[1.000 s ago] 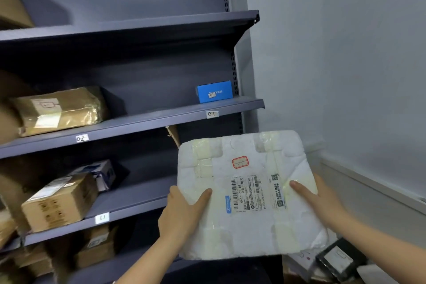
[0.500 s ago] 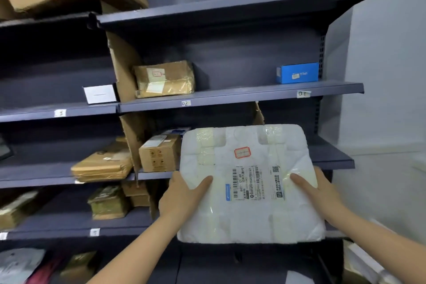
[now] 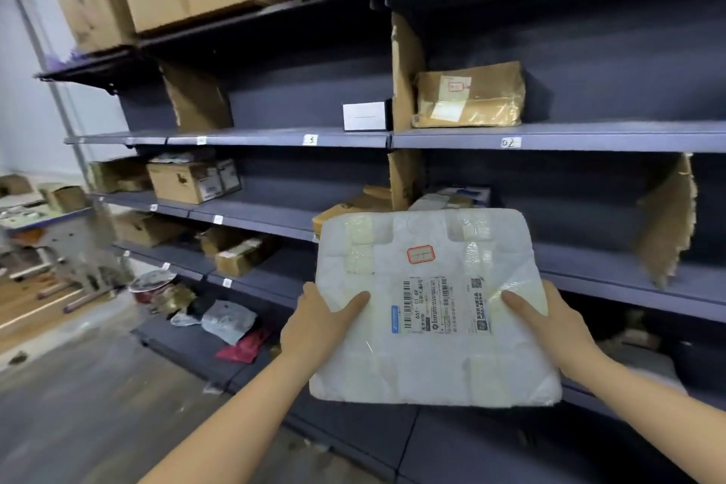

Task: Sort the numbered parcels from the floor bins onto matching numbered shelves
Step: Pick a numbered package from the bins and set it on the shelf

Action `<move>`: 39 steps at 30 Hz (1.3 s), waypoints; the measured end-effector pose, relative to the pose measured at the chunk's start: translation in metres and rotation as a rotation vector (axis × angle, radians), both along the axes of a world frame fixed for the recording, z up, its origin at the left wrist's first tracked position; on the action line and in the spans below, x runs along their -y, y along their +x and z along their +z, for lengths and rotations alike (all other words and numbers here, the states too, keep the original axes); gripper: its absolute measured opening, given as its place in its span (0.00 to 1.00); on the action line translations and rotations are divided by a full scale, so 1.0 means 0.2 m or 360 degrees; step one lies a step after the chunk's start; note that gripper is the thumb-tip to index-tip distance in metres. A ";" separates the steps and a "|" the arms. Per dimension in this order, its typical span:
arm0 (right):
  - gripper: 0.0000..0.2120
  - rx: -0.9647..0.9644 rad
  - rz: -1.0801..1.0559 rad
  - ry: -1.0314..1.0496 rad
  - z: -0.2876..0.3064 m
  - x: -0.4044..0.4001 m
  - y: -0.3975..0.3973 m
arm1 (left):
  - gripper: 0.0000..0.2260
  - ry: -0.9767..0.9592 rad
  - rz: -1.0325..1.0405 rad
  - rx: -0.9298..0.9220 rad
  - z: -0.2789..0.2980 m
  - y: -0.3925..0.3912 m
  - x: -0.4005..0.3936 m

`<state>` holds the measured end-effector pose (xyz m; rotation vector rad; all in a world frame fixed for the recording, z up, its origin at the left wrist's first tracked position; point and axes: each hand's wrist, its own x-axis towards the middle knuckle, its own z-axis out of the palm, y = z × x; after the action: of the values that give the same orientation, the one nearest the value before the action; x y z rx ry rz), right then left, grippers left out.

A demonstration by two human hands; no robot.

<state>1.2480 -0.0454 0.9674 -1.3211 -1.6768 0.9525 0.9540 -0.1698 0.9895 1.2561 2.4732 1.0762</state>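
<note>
Both hands, left hand [image 3: 318,326] and right hand [image 3: 550,330], grasp an unshelved white foam parcel [image 3: 428,306]; several shelves [image 3: 275,138] already hold parcels.

Both hands, left [image 3: 314,326] and right [image 3: 550,330], grip with thumbs on top, forearms extended

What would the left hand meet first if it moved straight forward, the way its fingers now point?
Probably the cardboard parcel on the shelf beyond; the left hand holds the white foam parcel. Depth is unclear.
</note>
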 end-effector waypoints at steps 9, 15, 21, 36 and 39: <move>0.29 0.0024 0.0459 -0.0086 -0.11 -0.19 -0.72 | 0.35 -0.0085 0.0358 0.0051 -0.10 -0.52 0.21; 0.25 0.0044 0.0708 -0.0071 -0.14 -0.34 -1.26 | 0.28 -0.0106 0.0581 0.0049 -0.09 -0.89 0.24; 0.23 0.0022 0.0931 -0.0116 -0.12 -0.48 -1.77 | 0.31 -0.0106 0.0825 0.0054 -0.06 -1.25 0.21; 0.26 -0.0004 0.0844 -0.0125 -0.13 -0.65 -2.92 | 0.35 -0.0100 0.0813 0.0055 -0.10 -2.46 0.00; 0.24 -0.0019 0.0784 -0.0149 -0.10 -0.62 -3.16 | 0.39 -0.0109 0.0710 0.0067 -0.08 -2.75 -0.02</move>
<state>0.6160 0.0777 0.9464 -0.9685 -2.0142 1.3285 0.4039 -0.1664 0.9731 0.6660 2.8028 1.0782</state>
